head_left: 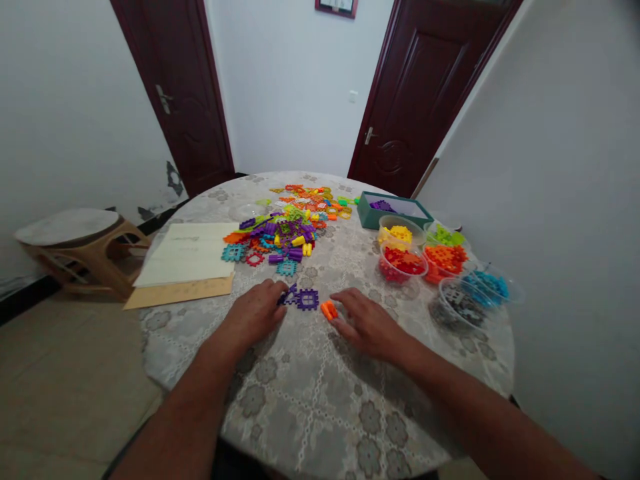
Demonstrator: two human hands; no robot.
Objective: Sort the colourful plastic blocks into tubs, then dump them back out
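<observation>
My left hand [257,310] has its fingers closed on the edge of a purple toothed building piece [290,294], partly hidden by the fingertips. Right beside that piece lies a square purple building piece [307,299] with a window-like frame in its middle. An orange building piece [329,310] sits between the thumb and fingers of my right hand [367,323], just above or on the tablecloth. Beyond both hands spreads a heap of mixed plastic building pieces [295,230] in purple, green, yellow, orange and blue.
Clear tubs of sorted pieces stand on the right: yellow [397,233], red [403,261], orange [445,261], blue [486,288] and grey [461,303]. Behind them is a green box [395,208] with purple pieces. Paper sheets [185,257] lie left; a stool [75,227] stands beyond.
</observation>
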